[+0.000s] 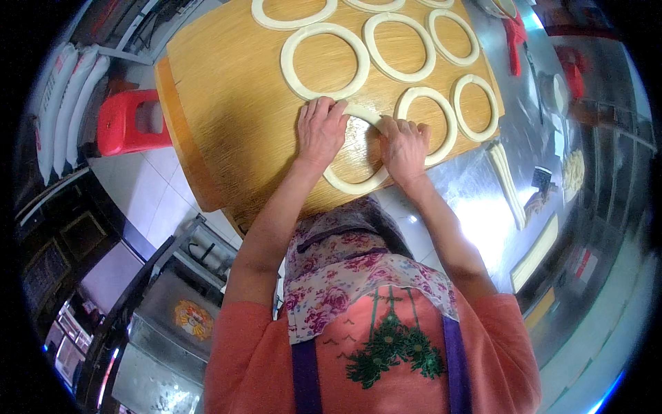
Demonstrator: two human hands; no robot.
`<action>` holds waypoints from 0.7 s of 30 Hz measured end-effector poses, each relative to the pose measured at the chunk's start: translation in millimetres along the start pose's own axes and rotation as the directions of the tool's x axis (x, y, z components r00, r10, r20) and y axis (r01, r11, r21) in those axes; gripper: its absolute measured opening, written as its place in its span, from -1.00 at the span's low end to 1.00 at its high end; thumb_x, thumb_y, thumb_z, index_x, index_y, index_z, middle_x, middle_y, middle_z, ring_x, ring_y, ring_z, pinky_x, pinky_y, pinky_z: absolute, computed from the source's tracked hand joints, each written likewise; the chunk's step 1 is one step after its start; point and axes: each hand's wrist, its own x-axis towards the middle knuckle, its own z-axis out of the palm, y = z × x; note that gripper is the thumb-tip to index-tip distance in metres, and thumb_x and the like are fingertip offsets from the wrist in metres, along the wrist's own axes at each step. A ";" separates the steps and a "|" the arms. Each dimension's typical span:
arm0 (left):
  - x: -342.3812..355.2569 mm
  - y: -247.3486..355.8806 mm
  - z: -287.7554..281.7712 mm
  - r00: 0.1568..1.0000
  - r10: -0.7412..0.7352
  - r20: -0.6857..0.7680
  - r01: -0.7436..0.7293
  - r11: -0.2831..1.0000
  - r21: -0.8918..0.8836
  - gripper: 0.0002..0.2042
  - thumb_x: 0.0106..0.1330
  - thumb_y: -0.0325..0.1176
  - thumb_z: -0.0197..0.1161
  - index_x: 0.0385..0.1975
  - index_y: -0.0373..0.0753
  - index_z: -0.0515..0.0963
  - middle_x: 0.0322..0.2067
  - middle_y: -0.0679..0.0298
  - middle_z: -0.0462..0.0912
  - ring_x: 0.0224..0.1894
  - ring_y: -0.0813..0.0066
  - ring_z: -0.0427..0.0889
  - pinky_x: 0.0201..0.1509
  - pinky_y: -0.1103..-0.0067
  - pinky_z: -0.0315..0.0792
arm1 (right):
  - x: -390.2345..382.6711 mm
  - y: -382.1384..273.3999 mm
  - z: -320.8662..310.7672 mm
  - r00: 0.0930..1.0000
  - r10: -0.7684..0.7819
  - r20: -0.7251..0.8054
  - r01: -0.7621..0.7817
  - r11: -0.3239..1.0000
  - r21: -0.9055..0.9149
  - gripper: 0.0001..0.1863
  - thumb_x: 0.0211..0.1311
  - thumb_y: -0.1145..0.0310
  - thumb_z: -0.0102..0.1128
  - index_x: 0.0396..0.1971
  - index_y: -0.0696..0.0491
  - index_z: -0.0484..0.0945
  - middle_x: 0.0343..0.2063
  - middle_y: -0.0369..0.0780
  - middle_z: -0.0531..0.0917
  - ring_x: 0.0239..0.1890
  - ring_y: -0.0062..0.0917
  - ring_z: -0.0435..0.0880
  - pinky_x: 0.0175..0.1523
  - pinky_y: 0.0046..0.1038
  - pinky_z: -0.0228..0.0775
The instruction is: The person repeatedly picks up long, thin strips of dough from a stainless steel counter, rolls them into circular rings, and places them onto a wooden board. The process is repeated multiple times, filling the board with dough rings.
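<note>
On the wooden board [227, 103], left hand [321, 131] and right hand [405, 146] are pressing flat, fingers spread, onto one dough ring [353, 185]; seven finished rings [324, 61] are lying beyond, dough strips [507, 181] waiting.

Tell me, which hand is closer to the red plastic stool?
The left. The left hand presses the dough ring on the wooden board, on the side toward the red stool. The right hand is farther away, across the ring.
</note>
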 end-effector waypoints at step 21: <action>47.6 24.4 18.2 0.768 0.504 0.395 -0.424 0.862 -0.277 -0.71 0.19 -0.48 0.37 -0.06 -0.17 0.66 -0.10 0.22 0.61 0.06 0.18 0.54 0.22 0.28 0.34 | -71.0 -6.8 2.4 0.885 0.451 0.113 -0.457 0.800 0.389 -0.69 0.26 0.32 0.34 -0.06 0.04 0.51 -0.23 -0.03 0.66 -0.22 -0.02 0.72 -0.15 -0.04 0.57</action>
